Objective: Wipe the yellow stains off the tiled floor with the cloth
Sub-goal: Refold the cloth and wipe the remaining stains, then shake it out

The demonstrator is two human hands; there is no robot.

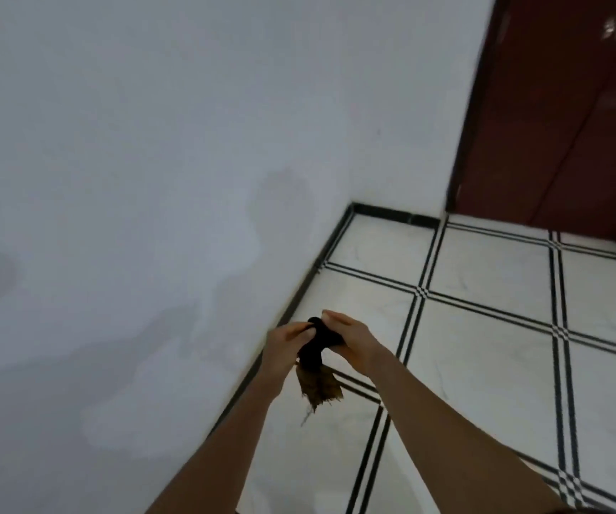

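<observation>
Wall (pixel 150 142): plain white, smooth.
Skirting (pixel 299 294): thin black strip.
Floor (pixel 484 350): glossy white square tiles, double black lines.
Door (pixel 558 105): dark red.
Left hand (pixel 286 345): fingers (pixel 299 328) pinch the cloth.
Cloth (pixel 315 361): dark, bunched, held above the floor between both hands; hanging end brownish, frayed, possibly soiled.
Right hand (pixel 350 335): fingers curled round it.

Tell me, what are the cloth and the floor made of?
The cloth looks like soft woven fabric: it is dark, with a brownish frayed end trailing loose threads. The floor looks like smooth ceramic or stone tile: it is white and faintly veined, with black lines.
</observation>
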